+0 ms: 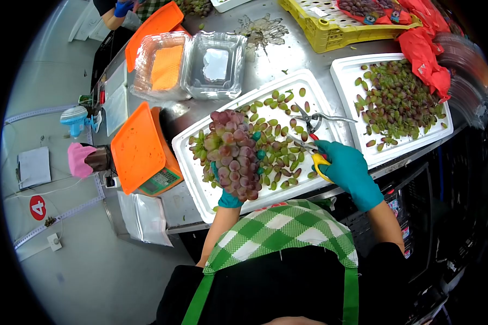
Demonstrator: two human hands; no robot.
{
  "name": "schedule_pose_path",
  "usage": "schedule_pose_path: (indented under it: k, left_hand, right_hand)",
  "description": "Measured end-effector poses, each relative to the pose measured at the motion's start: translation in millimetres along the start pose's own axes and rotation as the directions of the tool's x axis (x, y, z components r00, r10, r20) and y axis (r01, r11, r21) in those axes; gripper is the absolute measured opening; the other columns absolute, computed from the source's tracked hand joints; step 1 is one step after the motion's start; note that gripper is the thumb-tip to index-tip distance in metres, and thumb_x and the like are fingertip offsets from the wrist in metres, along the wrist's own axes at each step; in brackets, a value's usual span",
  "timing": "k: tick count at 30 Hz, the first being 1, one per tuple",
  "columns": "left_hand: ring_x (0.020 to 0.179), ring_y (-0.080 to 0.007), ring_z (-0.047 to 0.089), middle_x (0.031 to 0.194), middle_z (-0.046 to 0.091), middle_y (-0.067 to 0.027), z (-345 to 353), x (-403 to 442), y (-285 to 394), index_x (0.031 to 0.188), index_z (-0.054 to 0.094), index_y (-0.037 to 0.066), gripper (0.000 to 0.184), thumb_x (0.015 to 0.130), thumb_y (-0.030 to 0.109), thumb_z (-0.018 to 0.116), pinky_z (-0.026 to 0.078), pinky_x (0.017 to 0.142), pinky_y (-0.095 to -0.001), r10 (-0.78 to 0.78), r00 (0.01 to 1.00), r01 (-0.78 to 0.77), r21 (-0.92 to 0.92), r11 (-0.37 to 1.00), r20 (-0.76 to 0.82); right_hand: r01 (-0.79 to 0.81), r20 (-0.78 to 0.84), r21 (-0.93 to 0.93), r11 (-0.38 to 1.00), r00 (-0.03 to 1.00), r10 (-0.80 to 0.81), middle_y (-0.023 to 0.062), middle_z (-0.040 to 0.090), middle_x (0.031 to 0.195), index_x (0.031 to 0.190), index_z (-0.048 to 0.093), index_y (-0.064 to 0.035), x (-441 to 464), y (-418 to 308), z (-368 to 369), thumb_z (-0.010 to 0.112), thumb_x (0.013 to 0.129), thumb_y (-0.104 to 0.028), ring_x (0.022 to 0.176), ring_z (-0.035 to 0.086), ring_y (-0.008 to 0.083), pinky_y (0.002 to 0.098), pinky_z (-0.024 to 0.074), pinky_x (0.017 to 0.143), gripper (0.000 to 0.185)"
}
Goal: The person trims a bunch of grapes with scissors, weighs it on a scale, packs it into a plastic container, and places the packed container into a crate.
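Here's the left hand (230,199), gloved, clamped on the bunch (233,157) at centre frame, cupping it from below with fingertips up its sides, likely to spread the weight without squashing the berries. The right hand (346,168), right of centre, has its fingers closed round the scissors (321,166), blades pointing up and left towards the bunch, ready to hand. Beneath both sits the white tray (196,187), probably there to catch loose grapes (284,149). The pruners (315,120) lie in its upper right, within easy reach. Out to the right, a second tray (346,86) holds more small grapes; upper left, clear boxes (214,67) stand lids up; left, an orange bin (138,146); top right, a yellow crate (331,39).
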State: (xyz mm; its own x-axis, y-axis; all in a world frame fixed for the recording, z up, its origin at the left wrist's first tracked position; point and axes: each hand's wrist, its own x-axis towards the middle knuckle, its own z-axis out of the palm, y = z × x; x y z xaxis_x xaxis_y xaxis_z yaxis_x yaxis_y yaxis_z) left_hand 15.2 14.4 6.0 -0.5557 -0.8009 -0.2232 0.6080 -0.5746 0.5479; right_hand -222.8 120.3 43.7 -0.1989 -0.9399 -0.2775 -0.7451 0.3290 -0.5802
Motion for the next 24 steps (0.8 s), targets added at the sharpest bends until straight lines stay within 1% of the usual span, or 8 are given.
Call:
schedule_pose_path:
  k: [2, 3, 6, 7, 10, 14, 17, 24]
  left_hand:
    - [0.109, -0.0237, 0.046, 0.12, 0.044, -0.0108, 8.2, 3.9, 1.1, 0.126, 0.031, 0.007, 0.059, 0.076, 0.024, 0.056, 0.039, 0.092, -0.0375, 0.024, 0.994, -0.018, -0.05, 0.999, 0.11]
    - [0.109, -0.0236, 0.046, 0.12, 0.044, -0.0109, 10.7, 5.2, 2.1, 0.126, 0.031, 0.006, 0.059, 0.076, 0.024, 0.056, 0.039, 0.092, -0.0375, 0.021, 0.988, -0.011, -0.069, 0.998, 0.152]
    - [0.108, -0.0235, 0.046, 0.12, 0.045, -0.011, 12.1, 6.8, 2.8, 0.126, 0.032, 0.006, 0.058, 0.076, 0.025, 0.056, 0.039, 0.091, -0.0375, -0.014, 0.981, 0.036, -0.11, 0.993, 0.195]
    - [0.108, -0.0229, 0.046, 0.119, 0.045, -0.0102, 10.3, 3.5, 2.8, 0.125, 0.034, 0.006, 0.059, 0.073, 0.019, 0.059, 0.04, 0.09, -0.0367, -0.063, 0.988, 0.09, -0.189, 0.978, 0.143]
    - [0.108, -0.0227, 0.046, 0.119, 0.045, -0.0098, -3.9, -3.6, 0.4, 0.125, 0.034, 0.006, 0.06, 0.073, 0.018, 0.06, 0.04, 0.09, -0.0365, -0.145, 0.984, 0.152, -0.062, 0.986, 0.1]
    - [0.108, -0.0225, 0.046, 0.119, 0.045, -0.0094, -29.2, -12.6, 0.6, 0.125, 0.033, 0.006, 0.061, 0.072, 0.016, 0.061, 0.04, 0.09, -0.0362, -0.203, 0.979, 0.192, 0.202, 0.96, 0.034]
    - [0.108, -0.0224, 0.046, 0.119, 0.045, -0.0091, -38.2, -16.8, 0.5, 0.125, 0.033, 0.007, 0.062, 0.071, 0.014, 0.062, 0.04, 0.09, -0.036, -0.206, 0.979, 0.196, 0.286, 0.938, 0.005]
    - [0.107, -0.0217, 0.046, 0.118, 0.045, -0.0078, -50.4, -21.6, 5.6, 0.125, 0.033, 0.007, 0.066, 0.067, 0.008, 0.064, 0.04, 0.09, -0.0351, -0.207, 0.973, 0.228, 0.33, 0.916, -0.098]
  right_hand:
    - [0.022, -0.057, 0.227, 0.974, 0.998, -0.009, 0.0067, 0.059, 0.084, 0.109, 0.053, -0.0131, -0.3, -13.3, -10.5, 0.064, 0.068, -0.022, 0.071, 0.058, 0.0211, 0.0314, 0.0467, 0.062, 0.044]
    - [-0.007, -0.023, 0.295, 0.956, 1.0, 0.014, 0.007, 0.06, 0.089, 0.115, 0.05, -0.0145, 0.1, -19.7, -16.0, 0.065, 0.068, -0.017, 0.073, 0.059, 0.0166, 0.0283, 0.0475, 0.065, 0.05]
    - [0.023, 0.024, 0.713, 0.701, 0.998, -0.057, 0.0075, 0.06, 0.096, 0.116, 0.05, -0.0128, -3.8, -32.1, -24.0, 0.065, 0.068, -0.01, 0.08, 0.059, 0.0128, 0.0256, 0.0477, 0.07, 0.051]
    - [0.039, 0.037, 0.797, 0.603, 0.993, -0.114, 0.0084, 0.059, 0.101, 0.118, 0.048, -0.0102, -5.2, -33.9, -22.9, 0.064, 0.071, -0.009, 0.087, 0.058, 0.0114, 0.0247, 0.0468, 0.076, 0.05]
    - [-0.063, 0.232, 0.7, 0.711, 0.962, -0.143, 0.0085, 0.06, 0.098, 0.117, 0.049, -0.008, -11.3, -49.0, -39.2, 0.064, 0.073, -0.013, 0.088, 0.058, 0.0126, 0.0251, 0.0467, 0.077, 0.047]
    - [-0.051, 0.308, 0.543, 0.838, 0.941, -0.142, 0.0113, 0.061, 0.092, 0.114, 0.05, -0.007, -11.2, -57.4, -45.0, 0.065, 0.073, -0.027, 0.085, 0.06, 0.0158, 0.0263, 0.0472, 0.073, 0.048]
    - [-0.06, 0.377, 0.368, 0.928, 0.922, -0.089, 0.0132, 0.061, 0.093, 0.115, 0.05, -0.0086, -9.2, -65.8, -55.3, 0.062, 0.077, -0.024, 0.081, 0.061, 0.0157, 0.025, 0.0469, 0.07, 0.043]
    - [0.107, 0.328, 0.202, 0.974, 0.929, -0.17, 0.0152, 0.06, 0.093, 0.116, 0.049, -0.0076, -6.2, -63.1, -59.9, 0.061, 0.076, -0.029, 0.081, 0.061, 0.023, 0.0309, 0.0464, 0.07, 0.047]
